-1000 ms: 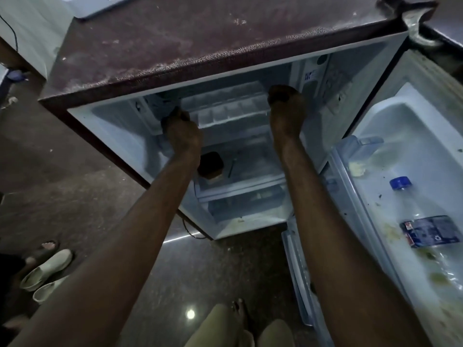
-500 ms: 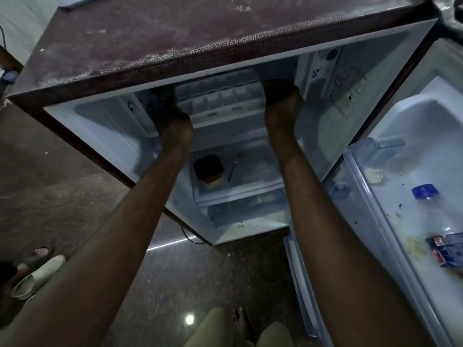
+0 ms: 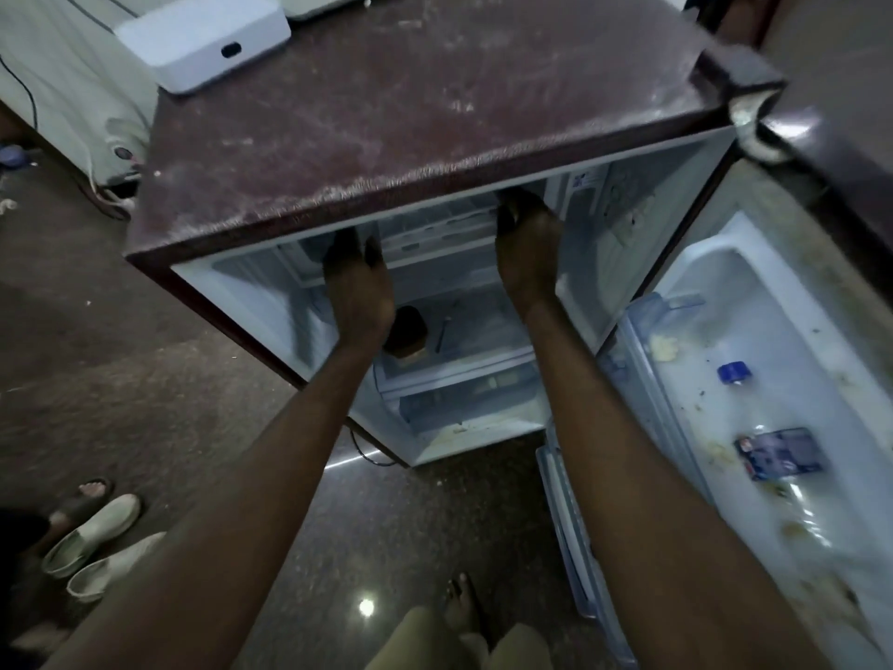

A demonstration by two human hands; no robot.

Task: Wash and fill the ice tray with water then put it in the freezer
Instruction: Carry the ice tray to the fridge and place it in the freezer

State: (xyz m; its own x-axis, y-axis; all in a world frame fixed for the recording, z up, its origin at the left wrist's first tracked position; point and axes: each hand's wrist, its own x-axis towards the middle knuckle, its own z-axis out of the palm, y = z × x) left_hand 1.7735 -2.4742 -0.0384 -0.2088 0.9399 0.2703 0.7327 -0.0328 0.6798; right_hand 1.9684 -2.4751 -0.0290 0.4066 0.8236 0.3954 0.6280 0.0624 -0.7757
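Lower left of the frame: pale shoes (image 3: pixel 92 539) and a bystander's sandalled foot (image 3: pixel 87 495) on the dark floor (image 3: pixel 121 355), well apart from our arms.
Upper left: a white box (image 3: pixel 203 38) sits at the back edge of the fridge top (image 3: pixel 410 108), whose worn front lip overhangs the compartment.
Left hand (image 3: pixel 357 287): we reach under that lip, fingers curled at the tray's left end; the fingertips are in shadow, so we cannot tell how firm the hold is.
Centre: the ice tray (image 3: pixel 435 229) lies in the top compartment between our hands, its far part hidden by the lip.
Below it: a dark container (image 3: pixel 408 331) on the shelf (image 3: pixel 483 331), just beside our left wrist.
Right hand (image 3: pixel 526 249): fingers bent onto the tray's right end, close to the inner wall.
Right of the frame: the open door (image 3: pixel 773 331) swings wide, a bottle (image 3: pixel 763 427) lying in its stained rack.
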